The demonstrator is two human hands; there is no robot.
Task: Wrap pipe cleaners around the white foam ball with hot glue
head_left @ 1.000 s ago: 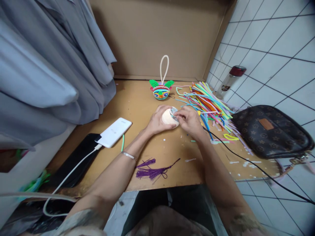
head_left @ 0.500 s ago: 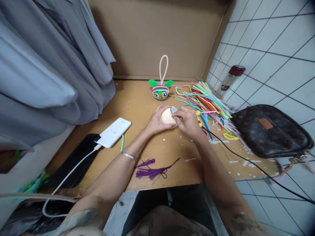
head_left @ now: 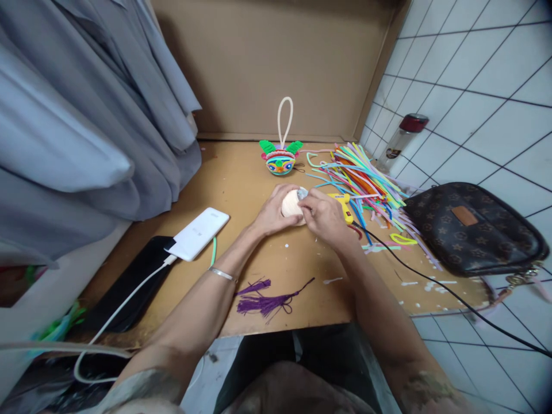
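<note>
- Brown worktop (head_left: 241,167) with a flat, smooth surface, beneath both grips.
- Left grip (head_left: 272,214) closed around a cream, rounded, ridged object (head_left: 290,204).
- Right grip (head_left: 324,214) with bent fingers against that object's grey-blue end; whether they pinch anything, I cannot tell.
- Just beside the right grip, a yellow plastic glue gun (head_left: 347,209) with a black cord.
- Beyond both grips, a multicoloured animal-head ornament (head_left: 280,163) with a white loop.
- Nearer the wearer than both grips, purple thread tassels (head_left: 263,303).
</note>
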